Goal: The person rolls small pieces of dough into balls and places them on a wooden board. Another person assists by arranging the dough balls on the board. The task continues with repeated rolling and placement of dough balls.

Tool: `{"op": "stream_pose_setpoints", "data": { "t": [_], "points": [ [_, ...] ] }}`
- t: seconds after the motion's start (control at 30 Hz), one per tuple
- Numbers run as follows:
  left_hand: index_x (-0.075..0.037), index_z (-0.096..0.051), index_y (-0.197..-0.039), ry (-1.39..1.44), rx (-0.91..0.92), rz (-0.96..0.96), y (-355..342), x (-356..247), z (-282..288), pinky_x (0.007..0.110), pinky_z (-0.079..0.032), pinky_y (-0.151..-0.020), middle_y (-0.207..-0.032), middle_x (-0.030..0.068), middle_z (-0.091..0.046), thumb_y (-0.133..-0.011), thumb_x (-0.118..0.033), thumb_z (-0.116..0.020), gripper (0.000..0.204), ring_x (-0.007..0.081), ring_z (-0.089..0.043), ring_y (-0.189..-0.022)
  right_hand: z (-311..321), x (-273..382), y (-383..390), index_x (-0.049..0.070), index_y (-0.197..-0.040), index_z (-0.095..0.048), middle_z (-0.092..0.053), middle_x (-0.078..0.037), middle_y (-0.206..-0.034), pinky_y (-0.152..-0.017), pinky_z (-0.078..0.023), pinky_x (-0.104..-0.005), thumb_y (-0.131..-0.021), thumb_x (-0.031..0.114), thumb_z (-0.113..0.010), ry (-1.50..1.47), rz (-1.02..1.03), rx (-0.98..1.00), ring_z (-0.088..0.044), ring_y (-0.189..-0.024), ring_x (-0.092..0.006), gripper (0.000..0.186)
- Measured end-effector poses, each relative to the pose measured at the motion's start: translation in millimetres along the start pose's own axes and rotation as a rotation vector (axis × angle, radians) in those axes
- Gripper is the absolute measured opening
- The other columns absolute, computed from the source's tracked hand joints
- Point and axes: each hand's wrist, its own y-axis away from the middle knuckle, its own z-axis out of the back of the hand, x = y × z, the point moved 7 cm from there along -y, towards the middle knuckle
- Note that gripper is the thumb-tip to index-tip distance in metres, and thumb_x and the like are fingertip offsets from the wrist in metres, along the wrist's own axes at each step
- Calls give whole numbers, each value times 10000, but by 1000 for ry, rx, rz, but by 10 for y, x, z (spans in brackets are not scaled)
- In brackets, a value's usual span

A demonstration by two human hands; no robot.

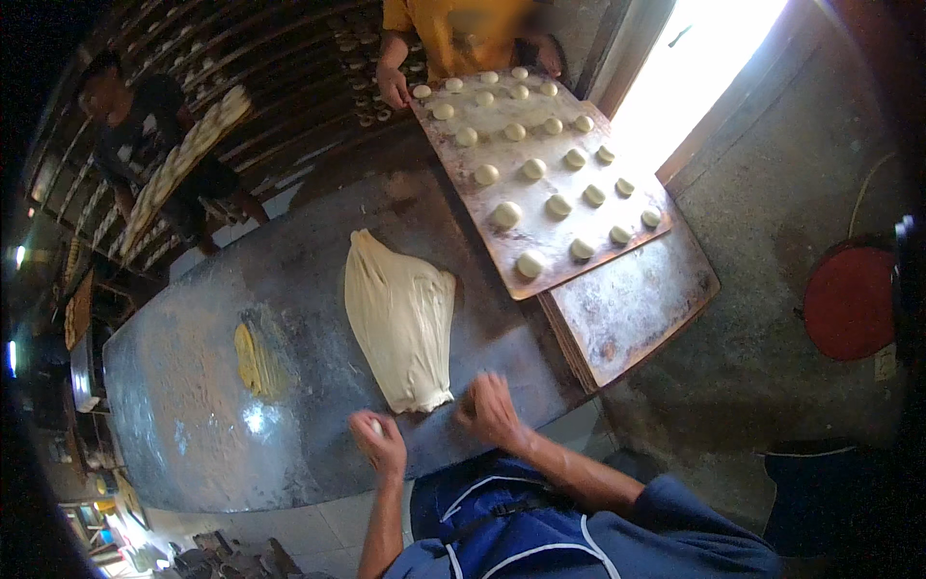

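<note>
A large, smooth mass of pale dough [403,323] lies stretched out on the dark worktable [309,328], its near end torn and bunched. My left hand [384,446] is just below and left of that end, closed around a small piece of dough [375,426] that shows pale between thumb and fingers. To the right of the dough's near end, my right hand [492,413] is low over the table with its fingers curled in and slightly blurred. Whatever may lie under those fingers is hidden.
A person in a yellow shirt [453,39] grips a tray [502,227] of round dough balls above stacked boards [641,309] at right. Another person [145,125] carries a long loaded board [183,159] at far left. A yellowish smear [253,362] marks the table. A red round stool [849,301] stands right.
</note>
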Motion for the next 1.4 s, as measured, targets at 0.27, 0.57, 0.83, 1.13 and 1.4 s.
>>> {"op": "stream_pose_setpoints", "data": {
  "t": [0.27,0.57,0.83,1.13,1.4],
  "points": [
    [-20,-474,-998,10,-86,160,-316,397,324,500,-443,-805,-912,163,-499,-894,-3,-635,193,380,-539,-854,170,-343,-325,18,-971,-527,-520,-181,-901,-841,-432,-521,-740,294,-842,158,-19,-44,-536,-950,-395,478],
    [-12,-464,-1019,-76,11,252,190,781,573,490,-433,-854,-999,172,-515,-899,-88,-679,258,375,-529,-954,229,-617,111,26,-941,-527,-481,-185,-906,-794,-434,-504,-756,196,-782,175,74,-8,-508,-896,-394,358],
    [-39,-652,-1051,-279,888,-83,-24,219,900,493,-486,-954,-1150,152,-568,-700,-14,-717,358,381,-574,-1114,760,-480,452,57,-998,-595,-552,-128,-996,-827,-478,-425,-754,150,-813,41,118,93,-564,-977,-316,339],
    [-77,-504,-1391,592,614,-795,-723,-3310,-846,410,-542,-904,-1194,143,-665,-728,21,-860,759,314,-654,-1058,2081,-570,374,-1,-1131,-598,-608,-171,-1071,-822,-568,-439,-788,160,-855,-333,-170,-6,-659,-931,-344,458],
    [-74,-353,-1562,282,555,-638,-605,-3581,-2303,461,-374,-1102,-1368,99,-592,-775,-244,-839,940,324,-497,-1333,2551,-1386,396,36,-1359,-507,-650,-170,-1179,-876,-483,-454,-694,430,-934,178,-281,-464,-679,-957,-328,883]
  ]
}}
